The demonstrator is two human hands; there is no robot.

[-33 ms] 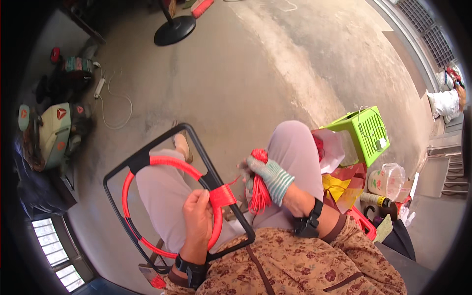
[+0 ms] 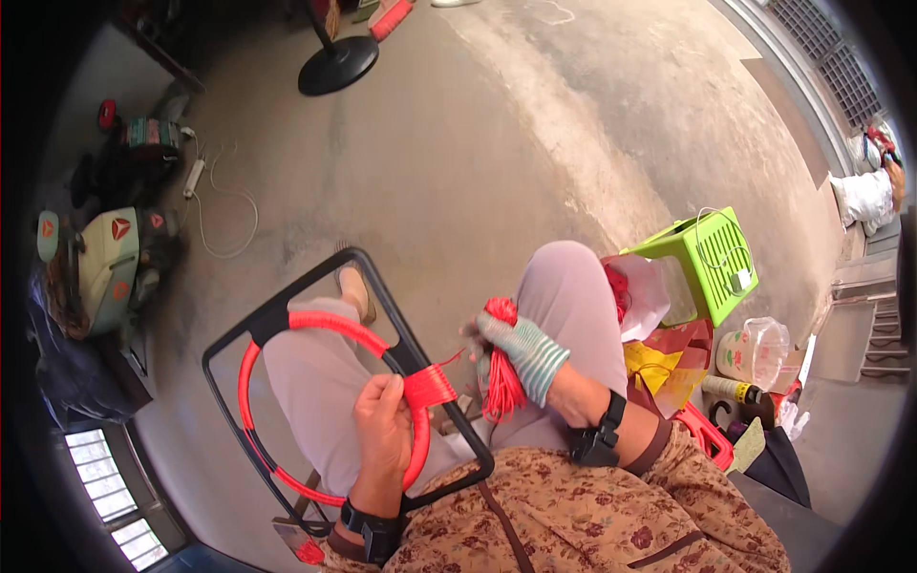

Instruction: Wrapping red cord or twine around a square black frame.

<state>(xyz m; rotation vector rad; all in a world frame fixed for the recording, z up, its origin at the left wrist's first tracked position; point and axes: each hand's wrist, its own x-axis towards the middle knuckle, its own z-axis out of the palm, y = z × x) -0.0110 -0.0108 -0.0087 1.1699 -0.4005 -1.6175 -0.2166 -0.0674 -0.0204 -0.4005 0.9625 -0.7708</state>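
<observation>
A black rectangular frame (image 2: 387,289) with rounded corners rests across my lap. Inside it sits a ring (image 2: 336,323) wrapped mostly in red cord. My left hand (image 2: 384,425), bare, grips the ring's right side, thumb pressed beside a flat band of red cord (image 2: 430,383) wound round ring and frame. A short strand leads off that band toward my other hand. In a striped knit glove, my right hand (image 2: 521,351) is closed round a bundle of red cord (image 2: 503,389), just right of the frame. Loops hang out below the fingers, and more cord bulges above.
To my right stand a bright green plastic stool (image 2: 702,263), a clear plastic tub (image 2: 755,351), bags and a spool (image 2: 731,388). A scooter (image 2: 110,258) is at the left, near a power strip (image 2: 194,178). A round black stand base (image 2: 339,65) lies ahead.
The view has shifted very slightly. Both hands keep their holds, and the right hand with the cord bundle sits a touch lower in the picture.
</observation>
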